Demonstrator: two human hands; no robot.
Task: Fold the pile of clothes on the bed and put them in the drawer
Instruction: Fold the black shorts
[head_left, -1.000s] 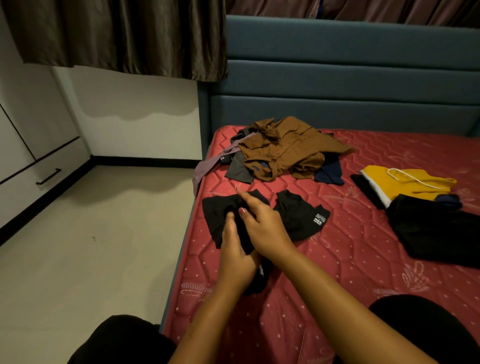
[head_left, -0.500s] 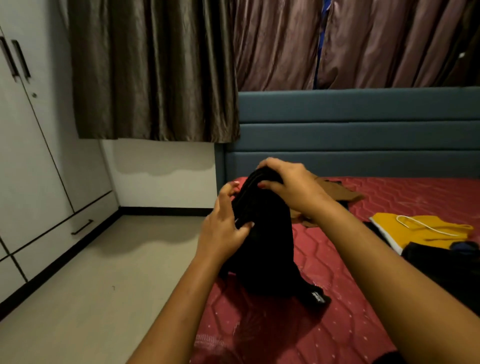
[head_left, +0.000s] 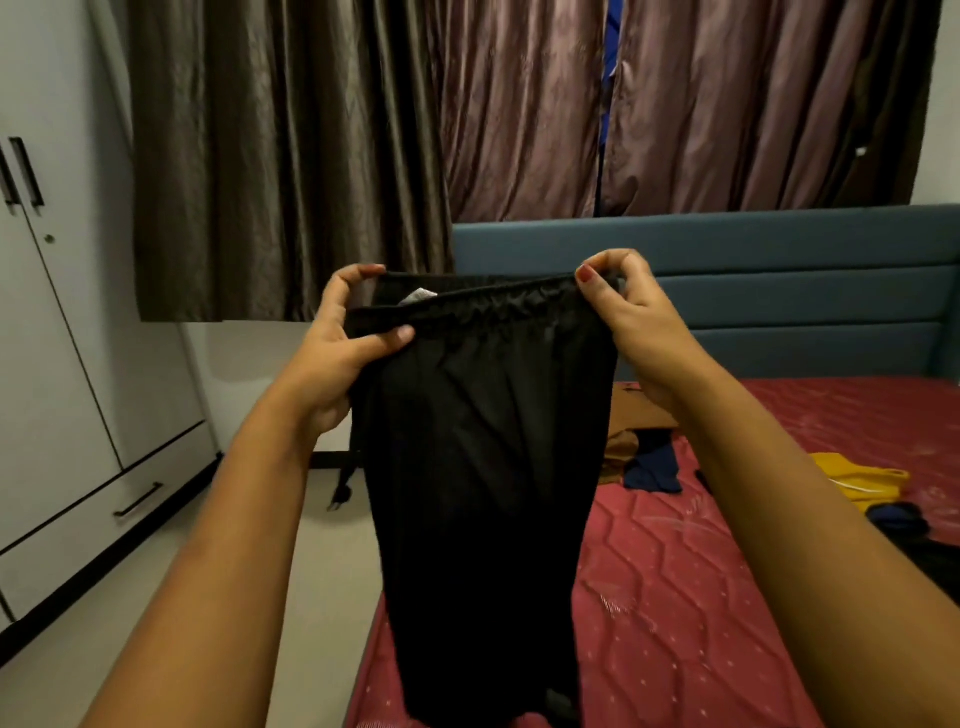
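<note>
Curtains (head_left: 363, 156): brown, pleated, across the whole far wall, hanging behind the bed's head end. Wardrobe (head_left: 57, 364): white, at left, doors closed, dark bar handles at the top. Bed (head_left: 665, 597): red quilted mattress, at right and lower centre. Headboard (head_left: 779, 291): blue, padded in horizontal bands. Floor (head_left: 337, 571): pale, between wardrobe and bed. Black garment (head_left: 483, 467): held up in the air at centre, over the bed's near edge, elastic waistband uppermost and stretched level, the cloth hanging straight down past the bottom of the view. Drawer (head_left: 104, 514): at the wardrobe's base, closed, one dark handle, well apart from the garment. Left hand (head_left: 337, 358): grips the waistband's left end, thumb laid across the front, fingers curled behind. Right hand (head_left: 634, 322): pinches the waistband's right end between thumb and curled fingers, nails painted red. Brown garment (head_left: 639, 415): crumpled on the bed behind the black one, partly hidden by it. Yellow garment (head_left: 862, 478): on the bed at right, beyond the right forearm. Navy garment (head_left: 654, 467): crumpled, just beside the brown one. Cord (head_left: 340, 493): dark, dangling by the black garment's left edge. Label (head_left: 418, 296): white, inside the waistband's back.
</note>
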